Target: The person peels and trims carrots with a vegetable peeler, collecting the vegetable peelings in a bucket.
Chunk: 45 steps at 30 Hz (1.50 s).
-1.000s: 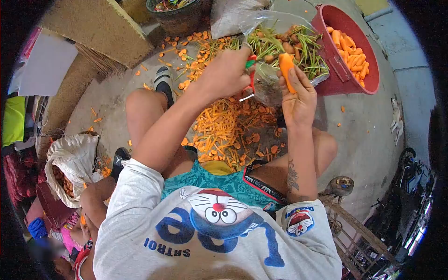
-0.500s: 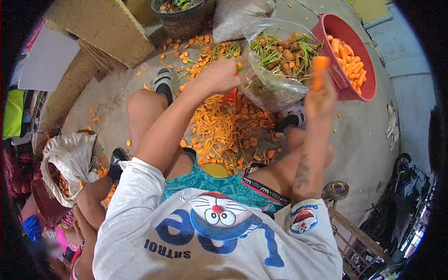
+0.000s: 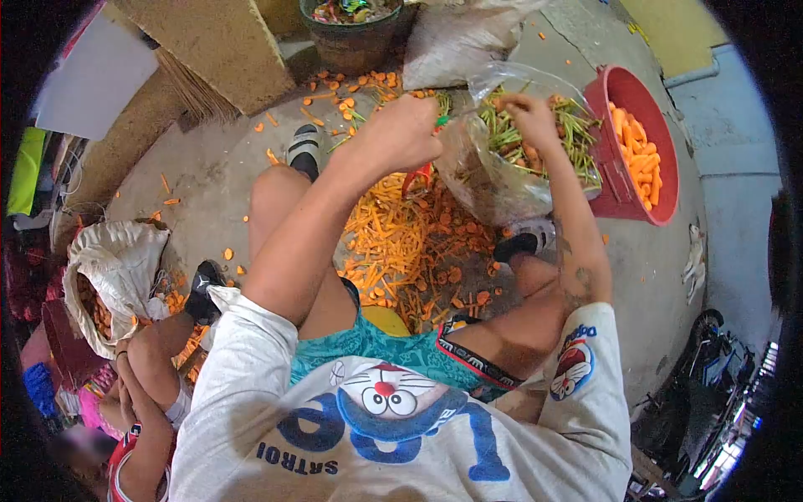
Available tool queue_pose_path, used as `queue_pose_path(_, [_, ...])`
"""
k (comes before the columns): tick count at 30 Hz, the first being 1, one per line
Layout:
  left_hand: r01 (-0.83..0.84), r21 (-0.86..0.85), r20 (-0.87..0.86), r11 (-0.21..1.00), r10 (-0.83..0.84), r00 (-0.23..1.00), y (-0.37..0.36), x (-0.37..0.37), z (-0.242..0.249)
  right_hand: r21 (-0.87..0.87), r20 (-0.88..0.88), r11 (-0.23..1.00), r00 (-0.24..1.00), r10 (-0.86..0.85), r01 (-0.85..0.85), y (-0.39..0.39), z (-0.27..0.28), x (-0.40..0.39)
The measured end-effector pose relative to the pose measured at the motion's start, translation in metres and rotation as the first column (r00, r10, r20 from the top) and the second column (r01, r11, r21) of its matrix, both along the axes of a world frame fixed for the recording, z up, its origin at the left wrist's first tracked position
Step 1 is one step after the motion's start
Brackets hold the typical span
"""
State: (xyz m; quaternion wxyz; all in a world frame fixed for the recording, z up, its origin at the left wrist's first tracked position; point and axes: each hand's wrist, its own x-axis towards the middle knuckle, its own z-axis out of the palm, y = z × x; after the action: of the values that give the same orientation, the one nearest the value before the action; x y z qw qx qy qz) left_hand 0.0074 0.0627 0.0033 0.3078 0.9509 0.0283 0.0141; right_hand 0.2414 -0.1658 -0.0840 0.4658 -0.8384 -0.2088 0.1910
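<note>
My left hand [image 3: 403,132] is closed in a fist beside the clear plastic bag [image 3: 478,171]. A small tool with a green part [image 3: 441,123] pokes out of the fist; the rest of it is covered. Over the bag's mouth is my right hand [image 3: 533,124], its fingers bent down among unpeeled carrots [image 3: 529,156] with green stems [image 3: 577,125]. What those fingers grip is too small to make out. Right of the bag, peeled orange carrots [image 3: 637,159] lie in a red tub [image 3: 604,151]. Below my hands, carrot peelings and cut ends [image 3: 393,238] cover the floor.
A dark bucket of scraps [image 3: 351,38] and a whitish sack [image 3: 460,42] stand ahead. To the left, another person [image 3: 146,452] sits by an open white sack [image 3: 125,251] of carrots. A motorbike [image 3: 711,368] is at the right.
My right hand has moved from beside the tub, where it held up a peeled carrot, to the bag. That carrot is out of the hand. My left hand remains near the bag.
</note>
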Motion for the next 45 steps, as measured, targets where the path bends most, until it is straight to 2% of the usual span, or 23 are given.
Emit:
queue_pose_path(1, [0.003,-0.022,-0.02,1.0,-0.004,1.0,0.005,0.001,0.002,-0.427,0.303,0.903,0.934,0.19,-0.045,0.011,-0.011,0.009])
queue_pose_path(2, [0.004,-0.022,-0.012,1.0,-0.004,1.0,0.01,0.003,0.0,-0.425,0.305,0.904,0.932,0.195,-0.05,0.019,-0.021,0.018])
queue_pose_path(4, [-0.021,-0.019,-0.008,1.0,0.02,1.0,0.017,0.004,0.002,-0.566,0.541,0.825,0.751,0.378,-0.007,0.029,-0.033,0.034])
queue_pose_path(8, [-0.049,-0.031,-0.029,0.998,0.048,0.998,0.021,0.006,0.01,-0.687,0.408,0.723,0.784,0.467,-0.074,0.038,-0.034,0.06])
queue_pose_path(10, [-0.027,-0.034,-0.022,0.999,0.026,0.999,0.023,0.008,0.005,-0.828,0.284,0.554,0.787,0.548,-0.087,0.042,-0.026,0.066])
queue_pose_path(13, [-0.011,-0.022,-0.01,1.0,0.011,1.0,0.022,0.005,0.003,-0.841,0.33,0.534,0.694,0.64,-0.092,0.026,-0.007,0.054])
queue_pose_path(17, [0.0,0.017,-0.022,1.0,0.0,1.0,0.015,-0.001,0.007,-0.874,0.338,0.483,0.774,0.535,0.047,0.008,0.025,0.015])
queue_pose_path(19, [0.012,0.013,-0.021,1.0,-0.011,1.0,0.013,-0.002,0.006,-0.76,0.437,0.648,0.777,0.452,0.051,-0.009,0.041,-0.003])
queue_pose_path(20, [0.013,0.006,-0.022,1.0,-0.013,1.0,0.011,-0.001,0.008,-0.759,0.444,0.648,0.778,0.446,0.062,-0.021,0.044,-0.008])
queue_pose_path(21, [0.02,0.007,-0.015,1.0,-0.02,1.0,0.006,-0.002,0.009,-0.525,0.495,0.851,0.812,0.308,-0.002,-0.032,0.046,-0.013])
queue_pose_path(22, [0.02,0.002,0.05,1.0,-0.02,0.999,0.001,-0.005,0.013,-0.232,0.501,0.971,0.85,0.164,-0.051,-0.042,0.049,-0.019])
queue_pose_path(23, [0.02,-0.003,0.112,1.0,-0.019,0.993,-0.003,-0.007,0.016,-0.229,0.506,0.972,0.847,0.16,-0.047,-0.045,0.06,-0.035])
queue_pose_path(24, [0.022,0.001,0.114,1.0,-0.022,0.993,-0.007,-0.006,0.017,-0.014,0.314,1.0,0.949,-0.015,0.02,-0.045,0.08,-0.06])
queue_pose_path(25, [0.055,-0.012,0.1,0.998,-0.054,0.994,-0.012,-0.005,0.016,0.179,0.07,0.974,0.986,-0.151,0.136,-0.048,0.09,-0.079])
queue_pose_path(27, [0.09,-0.025,0.087,0.996,-0.087,0.992,-0.025,-0.004,0.015,0.217,0.046,0.963,0.984,-0.171,0.158,-0.06,0.079,-0.099])
queue_pose_path(29, [0.103,-0.085,0.215,0.991,-0.082,0.973,-0.039,-0.004,0.013,0.383,-0.075,0.908,0.985,-0.155,0.172,-0.05,0.081,-0.144])
queue_pose_path(32, [0.117,-0.093,0.172,0.989,-0.1,0.98,-0.052,-0.002,0.01,0.319,-0.063,0.941,0.993,-0.099,0.114,-0.041,0.074,-0.181])
queue_pose_path(34, [0.115,-0.041,0.102,0.992,-0.111,0.989,-0.054,-0.001,0.005,0.195,0.107,0.979,0.991,-0.077,0.055,-0.035,0.07,-0.194])
queue_pose_path(38, [0.166,-0.007,0.029,0.986,-0.165,0.986,-0.049,0.007,-0.014,0.234,0.036,0.972,0.998,-0.048,0.038,-0.034,0.081,-0.204])
queue_pose_path(39, [0.171,-0.005,0.03,0.985,-0.171,0.985,-0.043,0.009,-0.02,0.324,0.038,0.945,0.997,-0.06,0.044,-0.036,0.081,-0.206])
queue_pose_path(41, [0.129,0.141,-0.194,0.982,-0.1,0.976,-0.029,0.013,-0.027,0.412,0.051,0.91,0.997,-0.062,0.036,-0.039,0.08,-0.201])
queue_pose_path(43, [0.105,0.084,-0.143,0.991,-0.093,0.985,-0.029,0.012,-0.024,0.704,-0.051,0.681,0.971,-0.234,0.201,-0.041,0.074,-0.197])
queue_pose_path(45, [0.034,-0.013,-0.013,0.999,-0.035,0.999,-0.031,0.008,-0.012,0.678,-0.133,0.695,0.97,-0.205,0.24,-0.052,0.075,-0.192])
